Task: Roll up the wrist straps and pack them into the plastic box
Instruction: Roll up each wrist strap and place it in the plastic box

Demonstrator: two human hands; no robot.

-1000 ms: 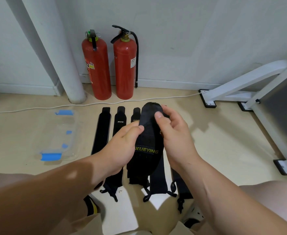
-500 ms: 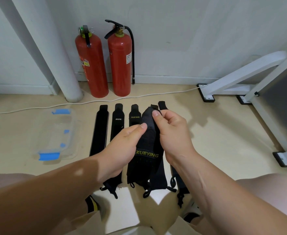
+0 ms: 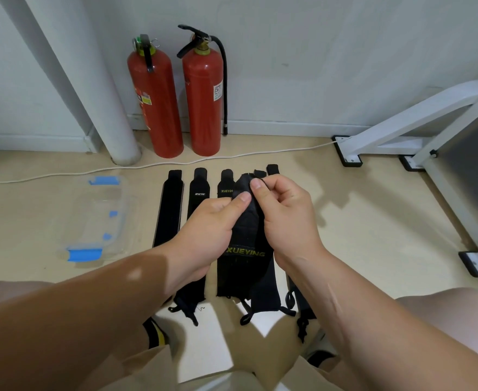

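Pinching the bunched top of a black wrist strap (image 3: 246,230) in the grip of left hand (image 3: 206,230) and right hand (image 3: 285,218), above other straps (image 3: 170,210) on the floor (image 3: 345,221), partly hidden by forearms (image 3: 91,292). Leftward, barely discernible clear plastic box (image 3: 99,218), blue clips (image 3: 84,253).

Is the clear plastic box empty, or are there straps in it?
Empty: the box is see-through and nothing black lies inside; the straps lie beside it.

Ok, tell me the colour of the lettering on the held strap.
Yellow lettering on a black strap, best seen in the head view.
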